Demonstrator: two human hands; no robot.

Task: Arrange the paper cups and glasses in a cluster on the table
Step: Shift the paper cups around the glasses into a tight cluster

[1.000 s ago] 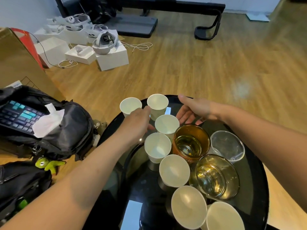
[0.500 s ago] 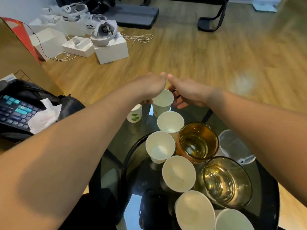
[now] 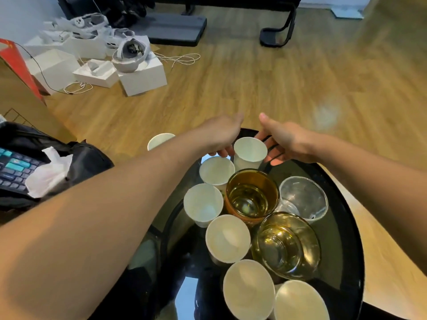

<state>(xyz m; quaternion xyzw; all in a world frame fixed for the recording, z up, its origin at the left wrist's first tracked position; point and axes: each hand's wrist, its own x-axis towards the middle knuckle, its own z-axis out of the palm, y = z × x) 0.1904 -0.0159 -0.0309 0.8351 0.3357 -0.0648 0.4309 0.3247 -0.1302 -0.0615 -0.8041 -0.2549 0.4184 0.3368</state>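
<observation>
Far cup [image 3: 250, 150] sits between your left hand [image 3: 221, 137] and right hand [image 3: 284, 140]. Toward you from grip: second cup [image 3: 217, 169] and amber glass [image 3: 253, 192] crowd close, no way through. Right of grip: bare table [image 3: 328, 167], open up to clear glass [image 3: 302, 197]. Beyond grip: only floor [image 3: 254, 84]. Left of grip: lone cup [image 3: 160, 140] past your forearm.

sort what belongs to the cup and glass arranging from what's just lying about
Job: paper cups, amber glass, yellow glass, clear glass, black table, left hand and right hand, with the cup between them.

Lying about: backpack, keyboard, tissue, white boxes, headset, cable on the floor.
</observation>
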